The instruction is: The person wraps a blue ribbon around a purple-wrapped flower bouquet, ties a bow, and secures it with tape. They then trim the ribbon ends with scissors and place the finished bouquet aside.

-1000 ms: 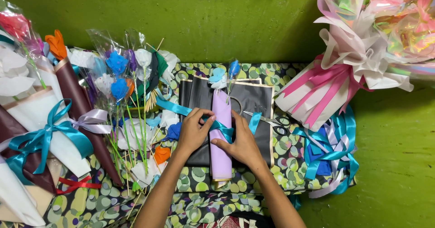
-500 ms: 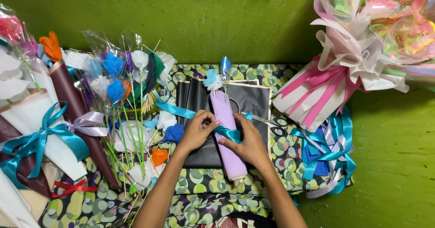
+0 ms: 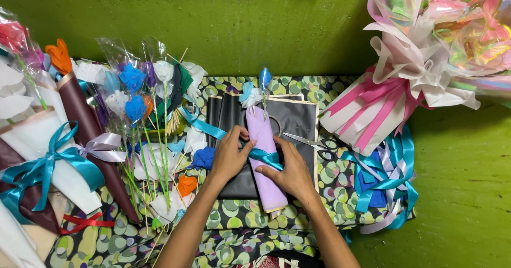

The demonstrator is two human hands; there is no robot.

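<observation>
A small lilac paper-wrapped bouquet (image 3: 264,161) with blue and white flowers at its top lies on black wrapping sheets (image 3: 296,120). A teal ribbon (image 3: 212,130) runs from the left and crosses the wrap's middle. My left hand (image 3: 230,154) pinches the ribbon against the wrap's left side. My right hand (image 3: 287,168) holds the ribbon end on the wrap's right side. Both hands press on the bouquet.
Scissors (image 3: 314,142) lie just right of my right hand. Loose wrapped flower stems (image 3: 143,113) stand to the left beside finished bouquets with teal bows (image 3: 48,161). A large pink-ribboned bouquet (image 3: 404,87) and a pile of teal ribbon (image 3: 388,177) sit right. A circle-patterned cloth (image 3: 239,220) covers the green floor.
The lilac bouquet has tilted, its lower end swinging right. Both hands shifted slightly with the ribbon, which is drawn tighter across the wrap.
</observation>
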